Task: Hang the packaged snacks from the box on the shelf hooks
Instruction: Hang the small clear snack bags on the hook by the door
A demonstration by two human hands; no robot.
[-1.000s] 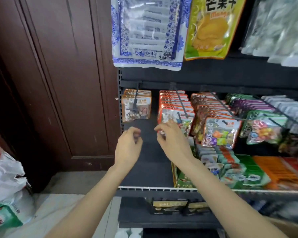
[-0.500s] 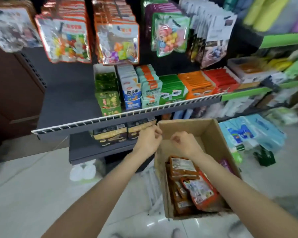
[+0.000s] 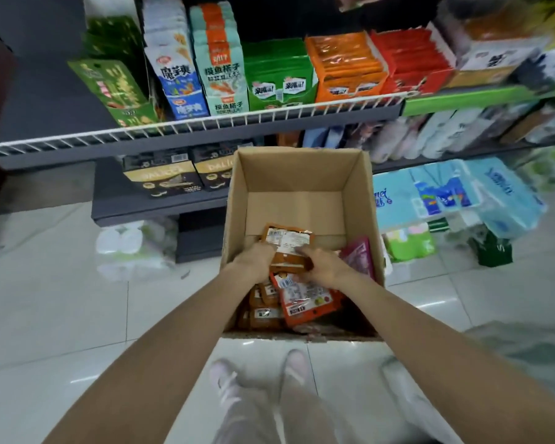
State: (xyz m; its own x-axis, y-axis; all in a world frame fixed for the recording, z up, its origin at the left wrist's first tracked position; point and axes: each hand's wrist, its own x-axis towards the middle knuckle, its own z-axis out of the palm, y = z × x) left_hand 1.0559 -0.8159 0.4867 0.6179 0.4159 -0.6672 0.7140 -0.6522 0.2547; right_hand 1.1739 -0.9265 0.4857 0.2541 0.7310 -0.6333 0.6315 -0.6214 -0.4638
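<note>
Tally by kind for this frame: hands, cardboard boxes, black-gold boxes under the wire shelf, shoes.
Hands: 2, left hand and right hand, both gripping orange packets
Cardboard box: 1
Black-gold boxes: 2
Shoes: 2
Total: 7

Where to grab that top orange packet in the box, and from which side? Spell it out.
Take the orange packet by its far top edge, coming from above. It lies label-up on the pile in the cardboard box, far end raised and free. The left hand and right hand cover its near part, and the box walls block any side approach.
</note>
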